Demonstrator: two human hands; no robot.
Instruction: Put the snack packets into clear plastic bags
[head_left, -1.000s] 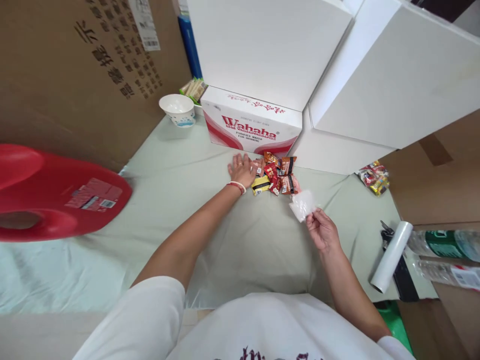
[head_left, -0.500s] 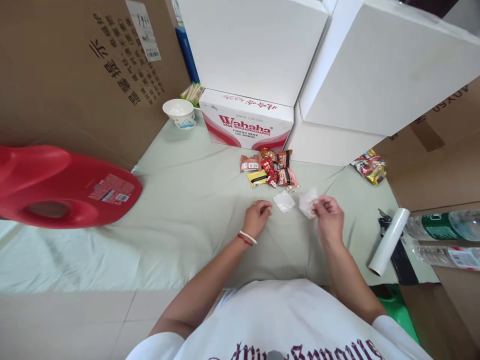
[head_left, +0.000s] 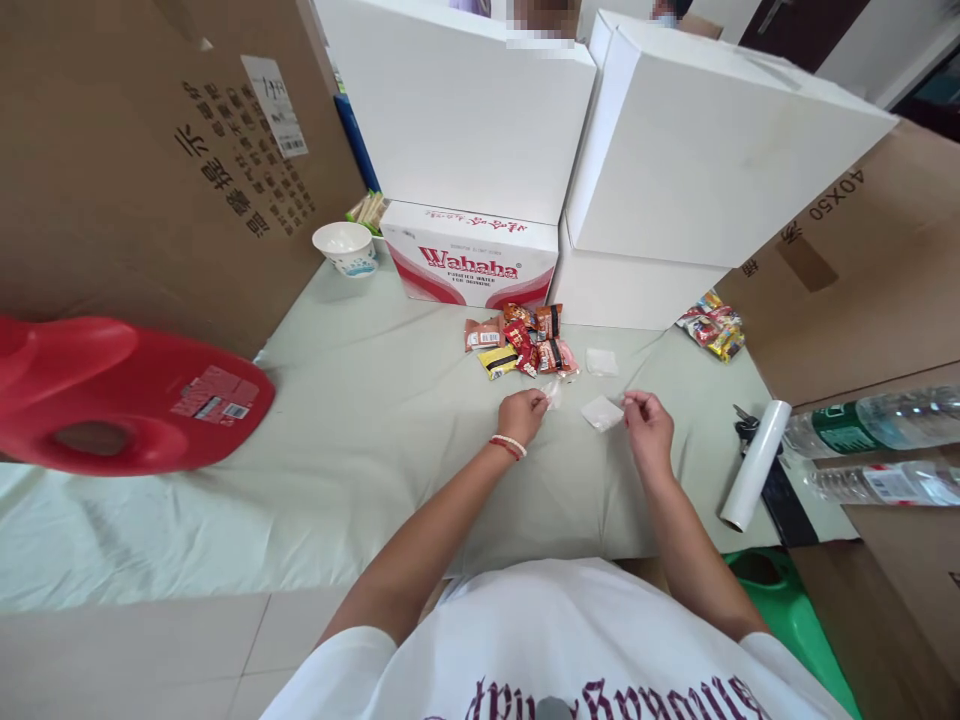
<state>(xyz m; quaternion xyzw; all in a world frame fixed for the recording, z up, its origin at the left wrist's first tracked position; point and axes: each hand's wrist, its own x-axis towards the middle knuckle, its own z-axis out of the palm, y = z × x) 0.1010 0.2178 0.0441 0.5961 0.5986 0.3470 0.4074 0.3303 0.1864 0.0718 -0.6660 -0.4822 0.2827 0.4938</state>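
My left hand [head_left: 523,416] is closed in a pinch on a small crumpled piece of clear wrapper [head_left: 553,393], just in front of the snack pile. A bracelet circles that wrist. My right hand [head_left: 649,428] has thumb and fingers pressed together at the right corner of a flat white square packet [head_left: 602,413], which lies on or just above the cloth. Farther back, a second white square packet [head_left: 601,362] lies flat, apart from both hands. Small wrapped snacks in red, brown and yellow are heaped together, among them a yellow packet [head_left: 498,361] and a red packet [head_left: 523,346].
Behind the snacks stand a Wahaha carton [head_left: 469,255] and tall white boxes [head_left: 675,150]. A paper bowl [head_left: 346,248] and a red jug [head_left: 135,395] are at left. To the right are a white roll [head_left: 756,465], clear bottles [head_left: 877,422] and more snack packets [head_left: 712,325].
A white packet now lies farther back on the cloth, to the right of the snacks. My left hand, holding nothing visible before, now pinches clear wrapper. The whole view has shifted slightly.
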